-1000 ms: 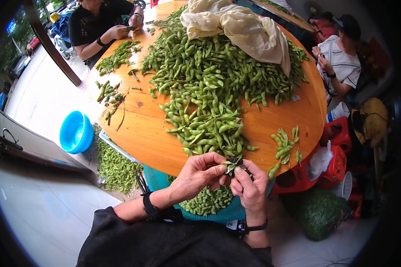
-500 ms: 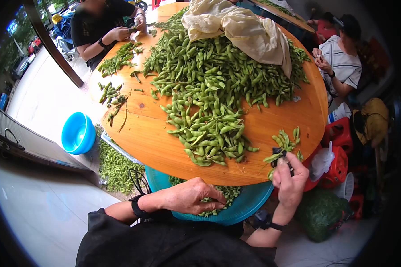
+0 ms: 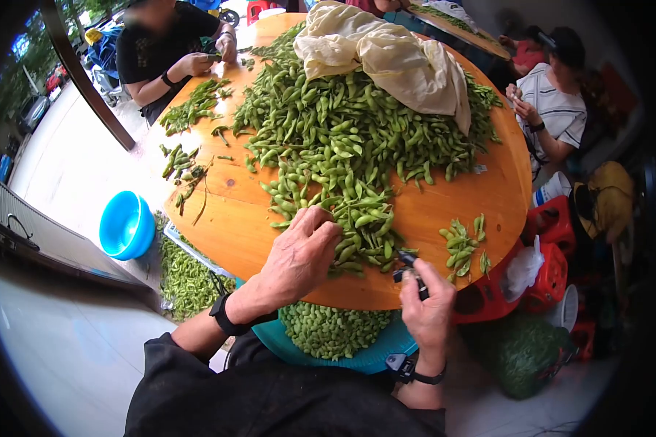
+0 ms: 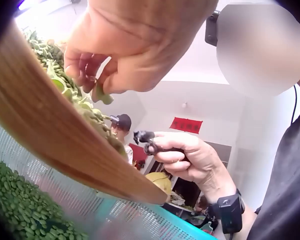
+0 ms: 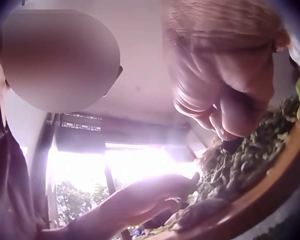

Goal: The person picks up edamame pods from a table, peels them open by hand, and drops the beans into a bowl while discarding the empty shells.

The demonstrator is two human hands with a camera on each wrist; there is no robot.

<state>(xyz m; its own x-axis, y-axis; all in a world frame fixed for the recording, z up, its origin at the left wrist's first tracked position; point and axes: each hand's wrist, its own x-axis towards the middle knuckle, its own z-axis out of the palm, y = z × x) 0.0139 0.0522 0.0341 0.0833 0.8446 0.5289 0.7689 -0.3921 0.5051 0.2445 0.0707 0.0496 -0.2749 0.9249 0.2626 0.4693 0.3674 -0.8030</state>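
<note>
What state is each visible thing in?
Left hand: pinching a green pod.
Right hand: no pod visible.
Green bean pods: heaped on orange-brown wooden table.
Cream cloth: crumpled atop the heap.
Teal perforated plastic basket: holding shelled green beans.
Round blue plastic bowl: seemingly empty.

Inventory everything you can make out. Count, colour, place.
Table: one, orange-brown, centre
Pod heap: one, green, on the table
Small pod piles: several, green, table's left and right
Cloth: one, cream, atop the heap
Teal basin: one, teal, below the near edge
Beans: many, green, in that basin
Blue basin: one, blue, floor at left
Floor pods: many, green, floor at left
Stools: at least two, red, right
Bag: one, dark green, floor at right
People: at least three; black, white, red tops; left and right
Left hand: one, at the heap, pinching a pod
Right hand: one, near the table edge, black pieces at fingertips
</note>
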